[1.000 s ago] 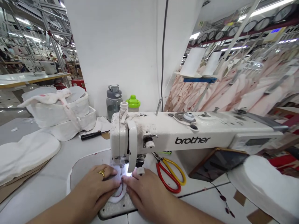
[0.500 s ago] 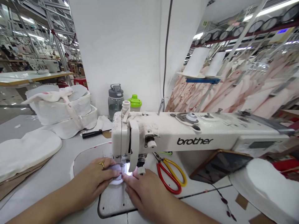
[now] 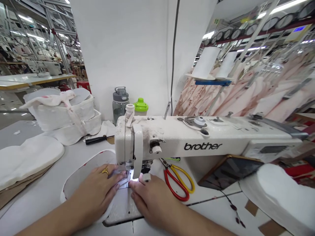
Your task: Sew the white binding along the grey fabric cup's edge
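Cloth (image 3: 85, 168) lies flat on the counter (image 3: 50, 193), mostly left of the needle (image 3: 127, 175), one edge reaching in beside it — that looks partway to me, but how much edge is sewn or left can't be told. Your left grip (image 3: 97, 188) presses palm-down on the cloth, your right grip (image 3: 154, 200) points in near the needle; whether either pinches it, I cannot tell. You've open room left, toward the stack (image 3: 28, 157); the machine (image 3: 169, 141) and scissors (image 3: 183, 198) crowd your right.
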The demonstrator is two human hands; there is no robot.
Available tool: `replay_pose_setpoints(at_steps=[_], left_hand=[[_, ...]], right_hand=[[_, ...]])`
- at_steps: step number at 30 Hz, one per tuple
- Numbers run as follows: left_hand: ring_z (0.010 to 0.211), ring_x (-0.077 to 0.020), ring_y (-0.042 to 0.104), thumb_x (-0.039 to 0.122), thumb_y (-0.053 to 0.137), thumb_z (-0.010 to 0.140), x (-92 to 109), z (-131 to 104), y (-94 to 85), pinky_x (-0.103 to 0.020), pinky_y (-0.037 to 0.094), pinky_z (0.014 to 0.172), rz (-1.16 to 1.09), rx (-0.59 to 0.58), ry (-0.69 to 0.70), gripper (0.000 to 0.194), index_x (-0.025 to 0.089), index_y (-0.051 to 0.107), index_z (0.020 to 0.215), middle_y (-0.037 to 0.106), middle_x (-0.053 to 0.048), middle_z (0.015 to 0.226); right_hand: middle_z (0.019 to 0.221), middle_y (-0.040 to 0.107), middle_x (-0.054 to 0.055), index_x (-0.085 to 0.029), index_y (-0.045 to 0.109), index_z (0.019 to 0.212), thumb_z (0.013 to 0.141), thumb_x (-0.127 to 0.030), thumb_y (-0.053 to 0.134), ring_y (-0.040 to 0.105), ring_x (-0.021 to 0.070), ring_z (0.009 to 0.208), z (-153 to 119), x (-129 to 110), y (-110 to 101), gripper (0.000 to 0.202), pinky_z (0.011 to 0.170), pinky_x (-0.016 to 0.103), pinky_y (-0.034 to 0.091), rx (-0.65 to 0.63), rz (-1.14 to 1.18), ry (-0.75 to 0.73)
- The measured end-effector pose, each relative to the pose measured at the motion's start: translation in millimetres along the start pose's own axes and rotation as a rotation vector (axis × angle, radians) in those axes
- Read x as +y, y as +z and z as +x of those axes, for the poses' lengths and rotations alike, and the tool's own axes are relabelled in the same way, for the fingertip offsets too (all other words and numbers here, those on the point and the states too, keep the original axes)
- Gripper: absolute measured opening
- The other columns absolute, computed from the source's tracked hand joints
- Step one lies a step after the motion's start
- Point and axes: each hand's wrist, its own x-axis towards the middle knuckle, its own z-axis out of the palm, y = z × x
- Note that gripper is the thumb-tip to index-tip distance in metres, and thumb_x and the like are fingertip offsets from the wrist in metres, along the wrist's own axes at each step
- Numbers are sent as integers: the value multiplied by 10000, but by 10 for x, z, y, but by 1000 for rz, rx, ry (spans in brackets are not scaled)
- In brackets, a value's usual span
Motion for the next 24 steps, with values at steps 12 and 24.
replay_pose_setpoints(at_steps=[12, 24], left_hand=[[845, -247, 605, 277, 441, 972, 34, 16, -138, -360, 440, 704, 17, -98, -7, 291, 348, 683, 1116, 635, -47, 937], [914, -272, 613, 277, 417, 965, 174, -93, 4, -416, 510, 774, 76, -46, -65, 371, 267, 641, 1261, 636, -103, 1030]], right_hand=[[984, 699, 75, -260, 607, 1281, 1009, -329, 399, 636, 250, 844, 6, 18, 54, 349, 680, 338, 402, 17, -27, -32], [969, 703, 95, -208, 652, 1194, 1014, -289, 392, 649, 254, 878, 26, -36, -26, 326, 723, 329, 421, -3, -5, 35]])
